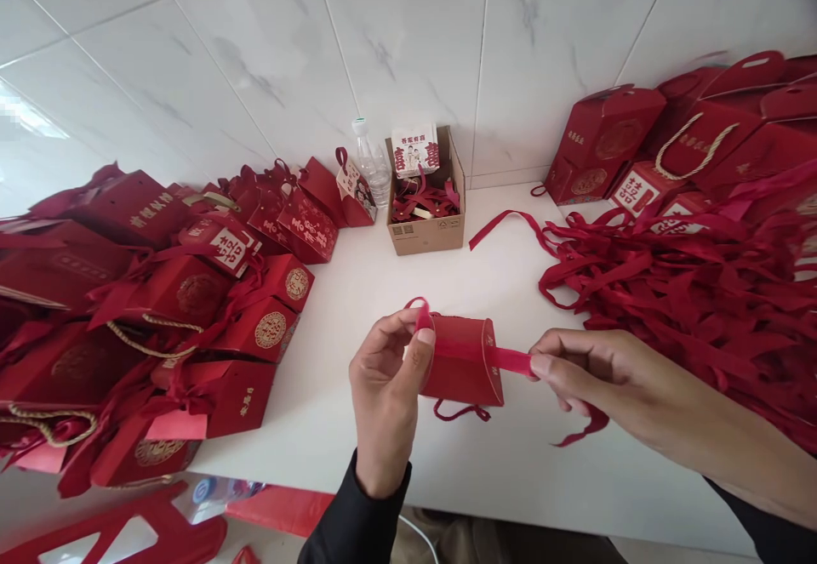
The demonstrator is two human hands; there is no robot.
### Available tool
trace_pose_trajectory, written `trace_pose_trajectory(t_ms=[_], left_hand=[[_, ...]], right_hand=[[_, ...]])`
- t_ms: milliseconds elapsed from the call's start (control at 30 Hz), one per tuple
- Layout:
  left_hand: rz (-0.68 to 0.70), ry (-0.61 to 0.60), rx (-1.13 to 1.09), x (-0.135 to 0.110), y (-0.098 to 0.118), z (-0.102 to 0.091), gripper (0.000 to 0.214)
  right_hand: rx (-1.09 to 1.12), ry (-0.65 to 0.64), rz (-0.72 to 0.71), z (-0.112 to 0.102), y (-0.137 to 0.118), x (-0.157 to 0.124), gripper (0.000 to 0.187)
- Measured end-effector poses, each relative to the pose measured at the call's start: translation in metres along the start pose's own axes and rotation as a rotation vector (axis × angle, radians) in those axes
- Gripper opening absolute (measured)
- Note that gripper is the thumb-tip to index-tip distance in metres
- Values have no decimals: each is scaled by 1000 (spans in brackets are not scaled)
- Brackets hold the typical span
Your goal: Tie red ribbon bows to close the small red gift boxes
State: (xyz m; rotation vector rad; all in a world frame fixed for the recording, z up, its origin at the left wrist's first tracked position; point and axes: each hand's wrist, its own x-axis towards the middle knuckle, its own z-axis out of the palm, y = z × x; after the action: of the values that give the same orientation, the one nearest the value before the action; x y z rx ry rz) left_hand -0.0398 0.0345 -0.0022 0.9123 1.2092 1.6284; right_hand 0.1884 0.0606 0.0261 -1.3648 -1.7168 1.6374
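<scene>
Two hands on one red ribbon (511, 361), and it's stretched taut along a small red box (463, 385)! The left hand (386, 381) has thumb and forefinger pinched on it at the box's left end; whether they grip the cardboard too, I can't tell. Over on the other side, the right hand (606, 373) nips the ribbon between thumb and fingertips, a loose tail dangling beneath. The box sits at the middle of the white table (332, 317), a cord loop (460, 414) poking out at its near edge, with a ribbon heap (677, 300) to the right and piled boxes (191, 292) to the left. This looks like the fitting stage, ribbon being lined up on the box. From here, the next move seems to call for even tension, a flat, untwisted band and balanced ends.
</scene>
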Motion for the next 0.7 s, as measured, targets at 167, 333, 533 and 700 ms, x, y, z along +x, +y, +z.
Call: trace_pose_trajectory(t_ms=[167,333,533,700], left_hand=[[-135,-168,62,9,2,0,15],[-144,-145,55,10,2,2,17],[-146,-111,41,6,10,5,27],[-37,-333,257,3,23,13,20]], right_hand=[[-37,69,-73,-6,-16,-3,50],[-17,90,-132,-3,-28,-1,48],[-51,136,-173,0,-41,3,45],[-73,120,-221,6,-63,7,33]])
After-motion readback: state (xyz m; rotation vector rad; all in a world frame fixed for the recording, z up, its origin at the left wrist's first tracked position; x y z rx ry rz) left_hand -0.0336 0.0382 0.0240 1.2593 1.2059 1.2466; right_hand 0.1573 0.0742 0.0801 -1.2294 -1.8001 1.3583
